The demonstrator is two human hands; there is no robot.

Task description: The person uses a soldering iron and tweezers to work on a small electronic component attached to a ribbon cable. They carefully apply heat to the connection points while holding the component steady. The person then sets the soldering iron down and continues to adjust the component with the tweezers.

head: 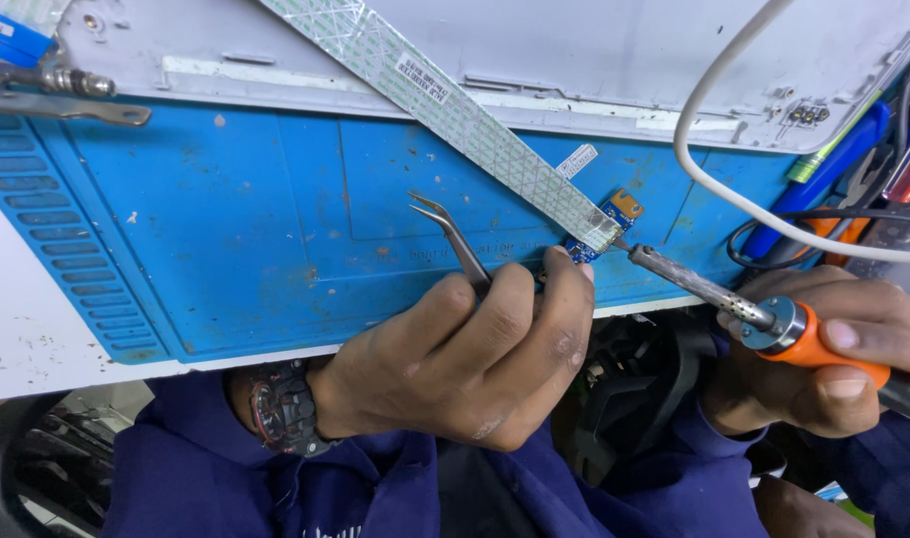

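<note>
Surface: blue repair mat (276,199) on white table (26,339).
Left hand (475,359): gripping curved tweezers (455,239), fingertip pinning small blue circuit board (605,224) (near mat's front edge).
Right hand (834,349): clasping orange-handled soldering iron (734,304), tip at board.
Ribbon cable (455,110): runs diagonally to board.

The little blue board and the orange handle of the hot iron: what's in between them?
In the head view, only the iron's metal shaft spans from the orange handle to the little blue board, over the blue mat.
</note>
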